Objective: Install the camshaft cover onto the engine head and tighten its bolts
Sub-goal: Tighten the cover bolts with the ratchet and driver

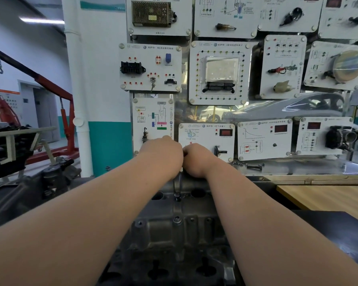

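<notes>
Both fists are clenched, knuckle to knuckle: the left hand (163, 156) and right hand (195, 159) curl round the top of a wrench (179, 185), its handle buried under the fingers. The thin shaft drops straight down from between them onto a bolt (177, 196) near the far edge of the camshaft cover (170, 234). The cover lies flat beneath both forearms, just left of the wooden bench (329, 198).
</notes>
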Available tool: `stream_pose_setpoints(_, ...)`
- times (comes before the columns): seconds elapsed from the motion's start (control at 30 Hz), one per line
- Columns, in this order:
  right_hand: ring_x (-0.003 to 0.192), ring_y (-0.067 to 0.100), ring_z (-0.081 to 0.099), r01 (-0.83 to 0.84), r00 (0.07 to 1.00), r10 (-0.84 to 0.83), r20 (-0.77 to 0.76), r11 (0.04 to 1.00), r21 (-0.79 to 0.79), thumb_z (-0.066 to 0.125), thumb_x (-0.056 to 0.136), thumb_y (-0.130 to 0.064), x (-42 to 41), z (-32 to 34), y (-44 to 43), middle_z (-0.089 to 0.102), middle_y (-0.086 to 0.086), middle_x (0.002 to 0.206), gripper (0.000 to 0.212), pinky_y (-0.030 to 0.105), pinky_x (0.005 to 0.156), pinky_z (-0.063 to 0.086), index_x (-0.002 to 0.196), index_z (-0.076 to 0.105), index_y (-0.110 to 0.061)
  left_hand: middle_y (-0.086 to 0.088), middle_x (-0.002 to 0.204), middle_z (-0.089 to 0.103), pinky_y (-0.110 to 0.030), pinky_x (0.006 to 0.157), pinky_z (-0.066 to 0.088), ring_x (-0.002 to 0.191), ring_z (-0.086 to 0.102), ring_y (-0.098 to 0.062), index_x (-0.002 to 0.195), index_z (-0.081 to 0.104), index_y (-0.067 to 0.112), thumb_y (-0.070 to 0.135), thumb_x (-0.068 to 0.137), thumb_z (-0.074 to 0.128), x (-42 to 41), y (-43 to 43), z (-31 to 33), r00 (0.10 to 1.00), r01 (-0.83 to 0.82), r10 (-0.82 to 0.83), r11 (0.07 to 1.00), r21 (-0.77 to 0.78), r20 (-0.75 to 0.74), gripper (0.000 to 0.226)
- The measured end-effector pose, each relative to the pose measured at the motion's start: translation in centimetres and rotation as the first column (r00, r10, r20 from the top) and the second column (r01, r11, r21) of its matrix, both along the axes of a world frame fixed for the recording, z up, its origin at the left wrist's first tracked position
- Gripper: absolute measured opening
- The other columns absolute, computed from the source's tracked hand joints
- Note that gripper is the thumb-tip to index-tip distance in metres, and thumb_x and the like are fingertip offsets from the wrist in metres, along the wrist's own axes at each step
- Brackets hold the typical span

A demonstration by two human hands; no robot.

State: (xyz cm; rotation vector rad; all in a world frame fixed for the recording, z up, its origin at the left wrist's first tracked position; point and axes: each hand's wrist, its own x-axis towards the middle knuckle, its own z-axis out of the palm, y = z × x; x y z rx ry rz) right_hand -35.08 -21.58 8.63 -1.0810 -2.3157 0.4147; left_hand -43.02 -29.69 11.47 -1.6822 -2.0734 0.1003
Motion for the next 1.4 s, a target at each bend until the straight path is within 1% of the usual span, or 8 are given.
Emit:
stream_pose_setpoints(0.2,0.058,0.018,0.046,-0.01,0.999,0.009,-0.046,1.0,-0.019,0.056,0.09,-0.015,0.0,0.0,0.2,0.052,0.004,0.061,0.034,0.028,0.052,0.033,0.057,0.049,-0.015,-0.009,0.1,0.042,-0.034,0.06,0.039,0.077,0.051,-0.025,0.115,0.052,0.006,0.007,0.09,0.051,-1.5,0.1,-0.3,0.97,0.098,-0.087,0.995,0.036,-0.228,0.024)
stream_pose_setpoints(0.57,0.062,0.021,0.051,-0.028,0.996,0.024,-0.089,0.998,-0.052,0.061,0.091,-0.023,-0.2,-0.4,0.5,0.063,0.014,0.074,0.025,0.029,0.056,0.037,0.077,0.065,-0.004,-0.004,0.1,0.048,-0.035,0.055,0.035,0.077,0.06,-0.024,0.108,0.054,0.015,0.019,0.092,0.045,-4.4,1.1,-1.2,0.908,0.274,-0.206,0.951,0.143,-0.366,0.019)
stream_pose_setpoints(0.73,0.063,0.02,0.049,-0.021,0.996,0.016,-0.089,0.998,-0.054,0.062,0.091,-0.026,-0.3,-0.4,0.4,0.058,0.009,0.07,0.026,0.03,0.057,0.036,0.079,0.065,-0.004,-0.003,0.1,0.048,-0.033,0.056,0.033,0.074,0.053,-0.022,0.107,0.056,0.015,0.024,0.093,0.045,-4.2,0.6,-0.9,0.953,0.234,-0.194,0.96,0.154,-0.234,0.02)
stream_pose_setpoints(0.87,0.063,0.019,0.049,-0.005,0.996,-0.001,-0.092,0.998,-0.063,0.061,0.091,-0.027,-0.3,-0.3,0.3,0.059,0.008,0.071,0.026,0.029,0.057,0.037,0.083,0.067,-0.003,-0.006,0.101,0.052,-0.033,0.06,0.035,0.08,0.049,-0.021,0.09,0.051,0.017,0.022,0.092,0.049,-3.4,0.8,0.1,0.981,0.186,-0.178,0.976,0.114,-0.076,0.006)
stream_pose_setpoints(1.03,0.054,0.015,0.045,0.002,0.998,-0.005,-0.069,0.999,-0.047,0.061,0.091,-0.026,-0.2,-0.3,0.4,0.053,0.002,0.061,0.03,0.027,0.05,0.032,0.065,0.057,-0.013,-0.005,0.104,0.052,-0.032,0.059,0.035,0.077,0.049,-0.022,0.101,0.06,0.012,0.02,0.092,0.047,-3.8,0.8,0.0,0.973,0.202,-0.187,0.973,0.111,-0.139,0.018)
stream_pose_setpoints(1.27,0.054,0.016,0.045,-0.014,0.997,0.011,-0.083,0.999,-0.033,0.061,0.09,-0.025,-0.2,-0.5,0.7,0.051,0.002,0.058,0.037,0.027,0.051,0.033,0.057,0.048,-0.017,-0.004,0.101,0.051,-0.03,0.052,0.03,0.068,0.047,-0.021,0.103,0.058,0.014,0.024,0.093,0.044,-4.5,1.1,-0.6,0.941,0.27,-0.229,0.952,0.146,-0.247,0.02)
stream_pose_setpoints(1.33,0.058,0.015,0.048,-0.019,0.997,0.017,-0.08,1.0,-0.022,0.061,0.09,-0.024,-0.2,-0.5,0.6,0.053,0.0,0.062,0.031,0.027,0.052,0.033,0.061,0.051,-0.019,-0.003,0.099,0.052,-0.03,0.053,0.033,0.072,0.05,-0.021,0.1,0.058,0.015,0.026,0.091,0.048,-4.5,1.0,-0.6,0.959,0.256,-0.231,0.953,0.159,-0.163,0.017)
stream_pose_setpoints(1.4,0.066,0.014,0.052,-0.027,0.995,0.025,-0.096,1.0,-0.014,0.063,0.089,-0.026,-0.2,-0.5,0.5,0.055,-0.004,0.071,0.015,0.027,0.055,0.034,0.078,0.056,-0.02,-0.004,0.099,0.057,-0.032,0.061,0.041,0.081,0.056,-0.021,0.097,0.058,0.017,0.029,0.087,0.054,-4.5,0.9,-0.1,0.973,0.212,-0.224,0.964,0.161,0.06,0.016)
